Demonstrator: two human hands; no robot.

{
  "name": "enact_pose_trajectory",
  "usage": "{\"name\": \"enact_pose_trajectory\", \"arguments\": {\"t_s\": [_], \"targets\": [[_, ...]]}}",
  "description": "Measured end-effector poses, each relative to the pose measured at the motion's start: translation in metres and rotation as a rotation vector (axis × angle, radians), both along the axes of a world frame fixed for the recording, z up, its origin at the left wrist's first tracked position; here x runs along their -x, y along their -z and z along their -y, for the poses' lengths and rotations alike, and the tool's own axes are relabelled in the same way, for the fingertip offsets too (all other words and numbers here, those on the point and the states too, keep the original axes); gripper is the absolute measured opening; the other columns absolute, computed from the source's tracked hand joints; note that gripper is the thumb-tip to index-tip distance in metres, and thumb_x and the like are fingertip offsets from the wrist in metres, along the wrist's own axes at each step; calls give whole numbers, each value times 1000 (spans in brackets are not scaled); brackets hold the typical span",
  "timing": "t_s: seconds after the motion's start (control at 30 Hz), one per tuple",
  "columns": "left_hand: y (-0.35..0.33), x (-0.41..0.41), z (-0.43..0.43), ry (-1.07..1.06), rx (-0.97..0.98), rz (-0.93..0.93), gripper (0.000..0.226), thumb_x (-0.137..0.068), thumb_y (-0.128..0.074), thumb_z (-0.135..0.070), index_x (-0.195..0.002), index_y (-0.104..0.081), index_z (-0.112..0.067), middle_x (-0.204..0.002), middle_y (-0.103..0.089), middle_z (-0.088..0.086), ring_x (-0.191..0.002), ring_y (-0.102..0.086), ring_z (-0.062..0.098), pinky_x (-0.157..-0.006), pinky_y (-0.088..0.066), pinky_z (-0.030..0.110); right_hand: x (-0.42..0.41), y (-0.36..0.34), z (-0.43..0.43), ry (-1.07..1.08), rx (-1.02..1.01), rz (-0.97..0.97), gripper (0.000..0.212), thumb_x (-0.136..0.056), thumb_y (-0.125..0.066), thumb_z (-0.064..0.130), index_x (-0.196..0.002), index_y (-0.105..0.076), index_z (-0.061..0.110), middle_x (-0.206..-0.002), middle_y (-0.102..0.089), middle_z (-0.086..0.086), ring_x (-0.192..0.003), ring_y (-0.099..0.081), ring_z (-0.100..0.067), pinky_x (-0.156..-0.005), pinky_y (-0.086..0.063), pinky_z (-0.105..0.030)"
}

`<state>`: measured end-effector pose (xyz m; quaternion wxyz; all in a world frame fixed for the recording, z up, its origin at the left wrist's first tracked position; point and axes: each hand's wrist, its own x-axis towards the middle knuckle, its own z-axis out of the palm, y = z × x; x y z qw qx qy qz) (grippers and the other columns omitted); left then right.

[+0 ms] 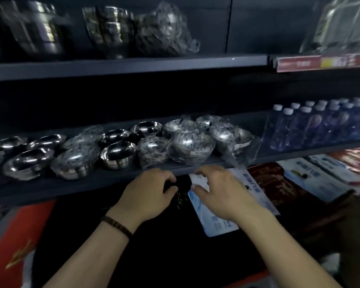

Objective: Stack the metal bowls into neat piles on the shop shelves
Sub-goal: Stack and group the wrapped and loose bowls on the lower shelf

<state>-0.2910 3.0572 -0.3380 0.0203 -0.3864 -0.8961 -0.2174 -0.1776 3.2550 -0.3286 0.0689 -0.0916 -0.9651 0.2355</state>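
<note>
Two bare hands are hovering side by side just below the front edge of the middle shelf (pixel 71 183), w/ the left hand (pixel 148 194) curling its fingers inward (can't tell if it is pinching anything) and the right hand (pixel 218 190) hanging w/ fingers loosely bent, gripping nothing. Metal bowls (pixel 117 154) are sitting in loose rows across that shelf, some bare, others wrapped in clear plastic (pixel 190 146). Water bottles (pixel 320 125) are standing at the shelf's right end, while blurred steel pots (pixel 110 30) are sitting on the shelf above.
</note>
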Motion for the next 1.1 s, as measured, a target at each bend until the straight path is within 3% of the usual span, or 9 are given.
{"name": "enact_pose_trajectory", "arguments": {"t_s": [0.13,0.27,0.33,0.43,0.57,0.77,0.83,0.93,1.1], "targets": [[-18,26,-45,38,-81,-75,26,-101,-63,-46,-125,-65,-35,-122,-53,-18,-111,-58,8,-93,-55,33,39,-24,-41,122,-80,-106,38,-98,-63,45,-130,-62,24,-121,-61,-3,-106,-63,-25,-88,-55,-41],[-5,46,-79,19,-178,-109,32,-102,-62,-47,-132,-59,-36,-134,-49,-21,-110,-58,6,-89,-58,32,65,-10,-83,240,-139,-202,27,-100,-64,32,-123,-61,17,-107,-52,-2,-94,-60,-29,-73,-51,-39],[8,58,-91,-12,-186,-99,33,-102,-62,-46,-133,-57,-37,-135,-48,-23,-108,-59,5,-87,-59,32,73,6,-98,311,-176,-176,28,-99,-64,27,-124,-56,18,-118,-51,-6,-96,-61,-33,-74,-54,-42],[20,73,-107,-37,-236,-45,34,-103,-61,-40,-136,-56,-34,-136,-45,-22,-110,-57,4,-89,-59,32,85,24,-116,388,-198,-131,48,-94,-67,20,-138,-48,22,-141,-43,-9,-104,-64,-37,-75,-55,-43],[30,98,-127,-14,-239,-26,26,-104,-63,-36,-129,-62,-31,-130,-50,-18,-115,-51,3,-93,-45,22,98,32,-136,502,-204,-197,51,-95,-69,16,-140,-45,26,-150,-38,-7,-101,-67,-34,-73,-55,-39],[47,117,-137,-7,-212,-26,7,-101,-67,-41,-103,-67,-35,-102,-57,-18,-92,-61,11,-80,-57,38,102,47,-153,480,-235,-214,31,-95,-69,19,-125,-62,20,-126,-57,-8,-97,-68,-31,-73,-57,-36],[49,117,-138,10,-191,-43,7,-103,-62,-41,-103,-64,-35,-102,-57,-17,-93,-60,13,-81,-56,40,103,48,-154,474,-290,-233,23,-93,-67,12,-112,-64,22,-115,-62,-6,-92,-68,-26,-70,-55,-31],[49,114,-138,0,-194,-43,5,-105,-59,-38,-106,-62,-34,-106,-54,-18,-96,-57,13,-84,-55,40,102,45,-153,470,-287,-236,31,-89,-66,4,-110,-63,25,-112,-65,0,-98,-67,-17,-77,-55,-24],[46,105,-132,4,-247,-3,13,-104,-61,-31,-115,-58,-38,-119,-44,-23,-106,-56,7,-91,-56,38,84,21,-145,498,-217,-503,25,-88,-65,-7,-107,-67,9,-105,-61,-7,-88,-62,-28,-75,-43,-23]]}}
